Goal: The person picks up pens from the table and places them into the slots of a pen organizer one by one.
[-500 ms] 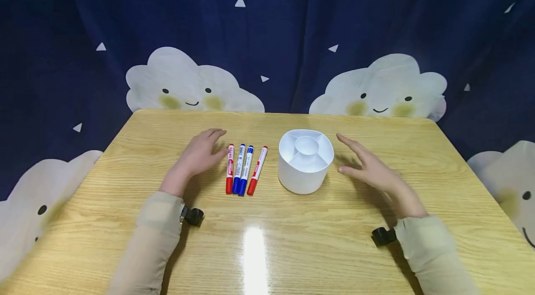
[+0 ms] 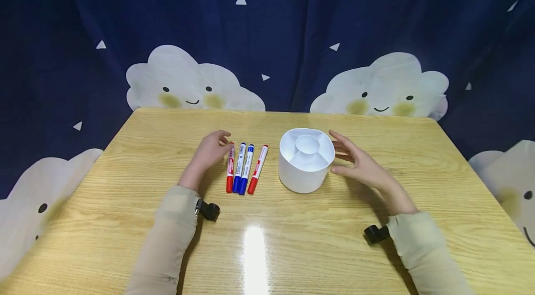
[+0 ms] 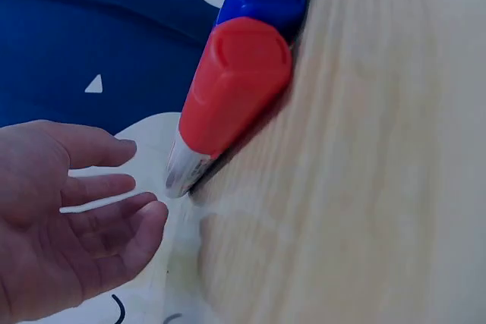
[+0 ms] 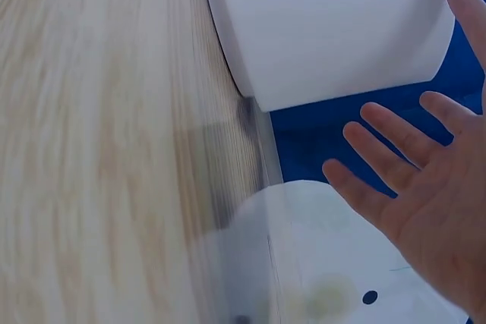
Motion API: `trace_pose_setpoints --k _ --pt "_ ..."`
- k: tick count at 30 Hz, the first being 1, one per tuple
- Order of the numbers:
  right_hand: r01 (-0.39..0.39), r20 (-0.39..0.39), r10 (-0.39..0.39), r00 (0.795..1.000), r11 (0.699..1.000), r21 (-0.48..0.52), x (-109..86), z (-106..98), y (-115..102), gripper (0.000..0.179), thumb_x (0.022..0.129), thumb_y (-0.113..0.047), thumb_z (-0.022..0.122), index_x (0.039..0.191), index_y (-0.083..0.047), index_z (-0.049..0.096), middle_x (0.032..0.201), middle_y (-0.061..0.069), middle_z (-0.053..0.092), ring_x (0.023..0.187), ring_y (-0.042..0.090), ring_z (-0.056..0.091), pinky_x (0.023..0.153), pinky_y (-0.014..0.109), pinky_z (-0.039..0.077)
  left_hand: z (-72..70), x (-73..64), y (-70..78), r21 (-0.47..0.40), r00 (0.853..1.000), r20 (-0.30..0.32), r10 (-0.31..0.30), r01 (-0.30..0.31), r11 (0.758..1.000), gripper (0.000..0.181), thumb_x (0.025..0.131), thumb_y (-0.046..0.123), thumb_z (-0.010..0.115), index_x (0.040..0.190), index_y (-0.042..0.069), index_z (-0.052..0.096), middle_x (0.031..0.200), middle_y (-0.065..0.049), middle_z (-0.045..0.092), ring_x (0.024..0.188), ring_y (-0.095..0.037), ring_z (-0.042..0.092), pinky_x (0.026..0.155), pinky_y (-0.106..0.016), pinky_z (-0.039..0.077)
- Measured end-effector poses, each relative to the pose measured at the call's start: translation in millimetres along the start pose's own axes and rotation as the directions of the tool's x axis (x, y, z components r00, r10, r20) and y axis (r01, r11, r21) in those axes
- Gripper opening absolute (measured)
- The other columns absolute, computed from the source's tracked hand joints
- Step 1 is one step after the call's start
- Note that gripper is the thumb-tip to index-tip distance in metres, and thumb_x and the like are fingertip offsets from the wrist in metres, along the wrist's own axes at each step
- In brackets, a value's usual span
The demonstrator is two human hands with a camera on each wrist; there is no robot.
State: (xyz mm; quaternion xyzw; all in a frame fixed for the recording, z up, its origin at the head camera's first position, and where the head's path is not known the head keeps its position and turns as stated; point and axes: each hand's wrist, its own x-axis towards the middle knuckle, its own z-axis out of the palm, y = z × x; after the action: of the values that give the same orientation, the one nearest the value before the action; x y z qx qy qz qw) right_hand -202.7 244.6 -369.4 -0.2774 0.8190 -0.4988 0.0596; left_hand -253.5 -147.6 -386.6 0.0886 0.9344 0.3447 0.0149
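Note:
Several markers lie side by side on the table. The leftmost red marker (image 2: pixel 230 169) is beside two blue markers, and another red marker (image 2: pixel 257 169) slants at the right. My left hand (image 2: pixel 211 148) hovers at the far end of the leftmost marker; in the left wrist view its fingers (image 3: pixel 114 240) are loosely bent and hold nothing. A white round-cornered organizer (image 2: pixel 303 176) with a central ring and divided compartments stands upright right of the markers. My right hand (image 2: pixel 362 162) is spread at its right side, and the right wrist view shows straight fingers, the thumb near the wall.
The wooden table (image 2: pixel 317 244) ends at a dark blue curtain (image 2: pixel 288 30) with white clouds and triangles. Each sleeve cuff carries a small black camera, one on the left wrist (image 2: pixel 209 210) and one on the right (image 2: pixel 376 234).
My left hand has shifted right to the leftmost red marker, its fingers bending more. The right hand has moved left, up to the organizer. Markers and organizer stay in place.

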Motion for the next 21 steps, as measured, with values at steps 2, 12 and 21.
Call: trace_pose_setpoints --k 2,12,21 --pt "-0.006 -0.002 0.006 1.000 1.000 0.023 1.6 2 -1 0.082 0.080 -0.004 0.065 0.146 -0.017 0.018 0.140 0.015 0.036 0.123 0.028 0.040 0.100 0.054 0.032 1.7 2.1 0.5 -0.021 1.000 0.005 -0.029 0.029 0.999 0.045 0.086 0.019 0.057 0.126 -0.001 0.048 0.103 -0.017 0.060 0.075 -0.022 0.060 0.062 -0.030 0.048" --pt "-0.021 -0.020 0.024 1.000 0.993 0.119 8.3 8 0 0.080 0.078 -0.002 0.067 0.144 -0.015 0.023 0.133 0.012 0.039 0.115 0.011 0.046 0.092 0.033 0.044 4.3 7.4 12.2 0.093 0.991 0.064 -0.114 0.108 0.990 0.039 0.083 0.016 0.055 0.117 -0.005 0.056 0.109 -0.021 0.060 0.095 -0.030 0.057 0.082 -0.040 0.046" --pt "-0.019 -0.023 0.022 1.000 0.991 0.131 8.8 9 -1 0.079 0.079 -0.002 0.067 0.144 -0.014 0.024 0.132 0.012 0.040 0.114 0.013 0.046 0.091 0.034 0.045 8.4 11.2 9.9 0.069 0.988 0.029 -0.149 0.147 0.987 0.034 0.080 0.015 0.054 0.107 -0.004 0.062 0.103 -0.018 0.062 0.087 -0.027 0.055 0.077 -0.037 0.046"
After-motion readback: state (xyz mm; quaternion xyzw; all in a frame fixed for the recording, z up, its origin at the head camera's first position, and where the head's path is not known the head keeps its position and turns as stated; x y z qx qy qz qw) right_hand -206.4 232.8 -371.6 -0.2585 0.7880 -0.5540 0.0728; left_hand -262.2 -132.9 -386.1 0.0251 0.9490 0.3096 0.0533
